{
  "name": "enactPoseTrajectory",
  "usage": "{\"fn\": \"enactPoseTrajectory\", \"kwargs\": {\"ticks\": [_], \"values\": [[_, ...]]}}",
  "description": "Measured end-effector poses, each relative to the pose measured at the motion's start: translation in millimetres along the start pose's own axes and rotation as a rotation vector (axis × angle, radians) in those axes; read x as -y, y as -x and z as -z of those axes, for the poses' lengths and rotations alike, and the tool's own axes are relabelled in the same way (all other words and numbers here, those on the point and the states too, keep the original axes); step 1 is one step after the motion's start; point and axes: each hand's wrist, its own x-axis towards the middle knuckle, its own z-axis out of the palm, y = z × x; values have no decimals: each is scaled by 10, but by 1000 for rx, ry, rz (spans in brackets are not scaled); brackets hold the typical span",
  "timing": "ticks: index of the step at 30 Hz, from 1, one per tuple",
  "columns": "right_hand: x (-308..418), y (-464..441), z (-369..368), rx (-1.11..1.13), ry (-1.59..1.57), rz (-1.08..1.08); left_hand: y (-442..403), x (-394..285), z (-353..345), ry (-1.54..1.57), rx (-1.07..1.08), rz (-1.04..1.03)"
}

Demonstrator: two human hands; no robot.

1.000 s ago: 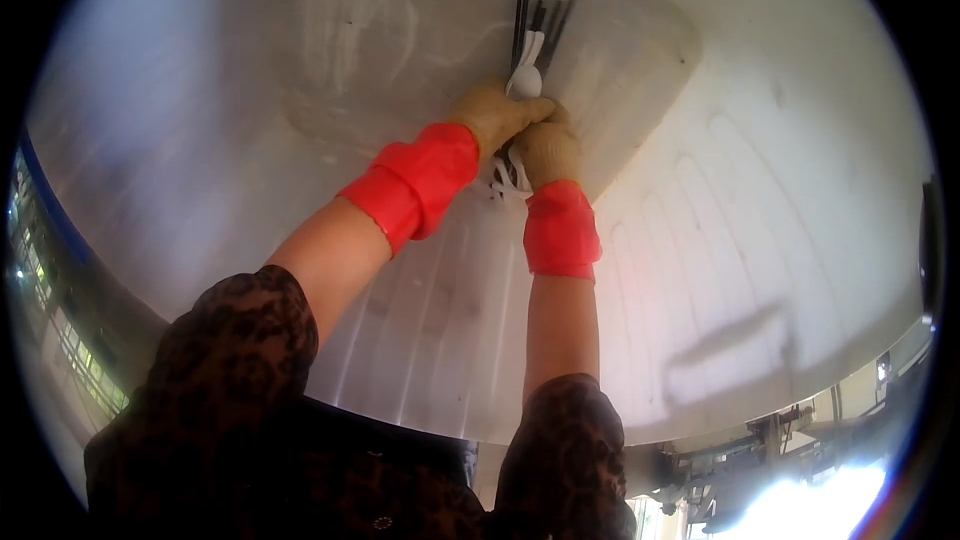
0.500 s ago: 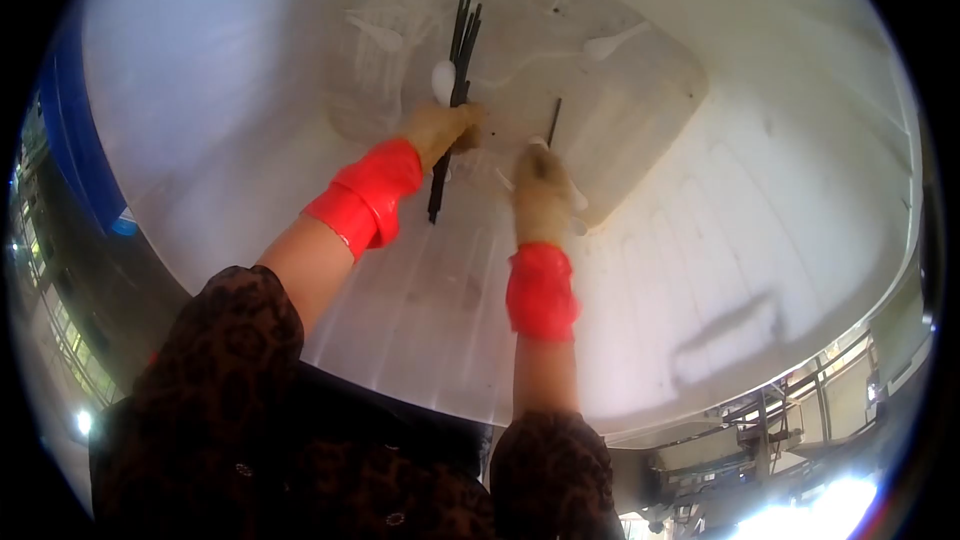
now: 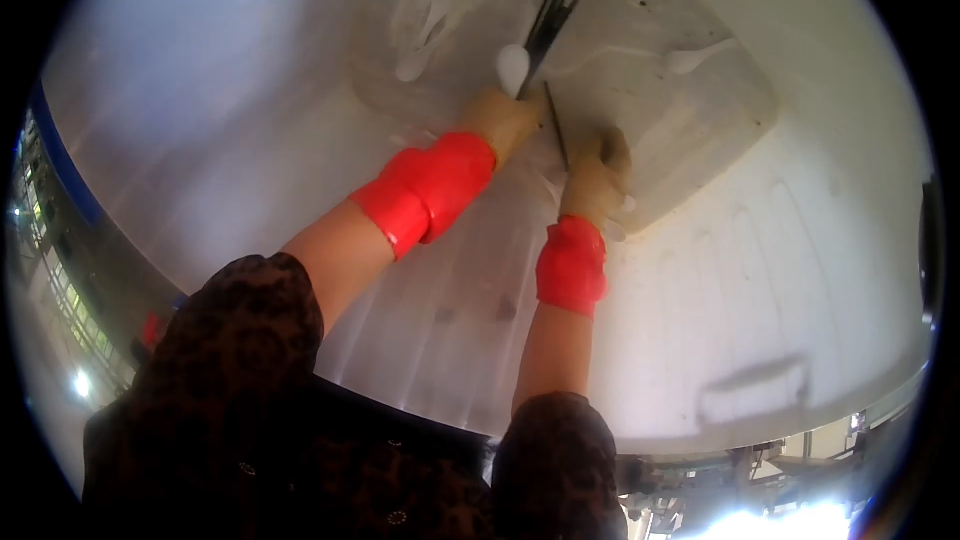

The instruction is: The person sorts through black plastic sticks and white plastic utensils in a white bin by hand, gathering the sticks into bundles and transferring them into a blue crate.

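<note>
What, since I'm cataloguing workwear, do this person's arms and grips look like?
The left grip and right grip both wear tan gloves. Bright red, wrinkled, slightly shiny cuffs come next. Beyond those, the forearms are bare up to dark sleeves with a brown-and-black, leopard-like print, which end around the elbows.

Dark sticks (image 3: 544, 37): lower ends hidden in left hand (image 3: 503, 123); tub (image 3: 740, 290) cropped above.
</note>
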Motion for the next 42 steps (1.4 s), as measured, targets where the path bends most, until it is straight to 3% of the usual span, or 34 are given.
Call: {"fn": "enactPoseTrajectory", "kwargs": {"ticks": [2, 4, 6, 8, 10, 13, 15, 16, 17, 19, 21, 22, 23, 24, 26, 27, 29, 31, 34, 36, 38, 40, 41, 42], "values": [[-17, 60, 41, 38, 109, 10, -11, 78, 80, 49, -67, 37], [37, 97, -46, 81, 217, 34, -65, 91, 185, 94, -96, 229], [110, 184, -229, 275, 210, -52, -61, 97, 158, 181, -67, 169], [212, 246, -460, 333, 81, -63, -211, 181, 96, 267, -30, 108], [215, 259, -578, 391, -54, -81, -406, 293, 109, -22, 42, -48], [104, 208, -680, 421, 5, -160, -479, 318, 179, 138, 117, -24], [-50, 179, -731, 541, -35, -254, -291, 121, 304, 63, 168, 15], [63, 205, -615, 539, -35, -245, -147, 30, 357, -13, 217, 54], [238, 245, -436, 522, 10, -103, -24, 9, 370, -10, 214, 39], [440, 353, -28, 484, 47, 66, 368, -58, 425, 135, 190, -193], [439, 421, 266, 668, -329, 60, 682, -135, 586, 152, 209, -224], [698, 486, 530, 657, -332, 96, 841, -178, 713, 166, 230, -232], [1081, 560, 889, 584, -461, -38, 906, -118, 736, 573, 433, -93], [1357, 600, 1159, 508, -591, -172, 1129, -157, 838, 579, 436, -131], [1787, 210, 1391, 485, -645, 212, 1549, -435, 1000, 741, 657, -66], [2008, 81, 1527, 480, -667, 257, 1762, -553, 1027, 734, 674, -107], [2604, 164, 1661, 530, -786, 293, 2304, -523, 1243, 745, 1065, -100], [3181, 423, 1767, 546, -870, 294, 2921, -490, 1579, 662, 1040, -142], [3687, 992, 1871, 844, -671, 482, 3487, -277, 2118, 582, 1084, -184], [3706, 1235, 2007, 863, -142, 1106, 3700, -194, 2319, 572, 1109, -210], [3690, 1783, 2088, 899, -98, 1274, 3847, -40, 2504, 568, 1090, -175], [3607, 2220, 2211, 1048, -155, 872, 3906, 117, 2555, 552, 1081, -222], [3463, 2336, 2243, 988, -105, 950, 3923, 185, 2535, 523, 1083, -230], [3448, 2524, 2316, 1043, -241, 699, 4025, 295, 2578, 529, 1089, -248]]}}
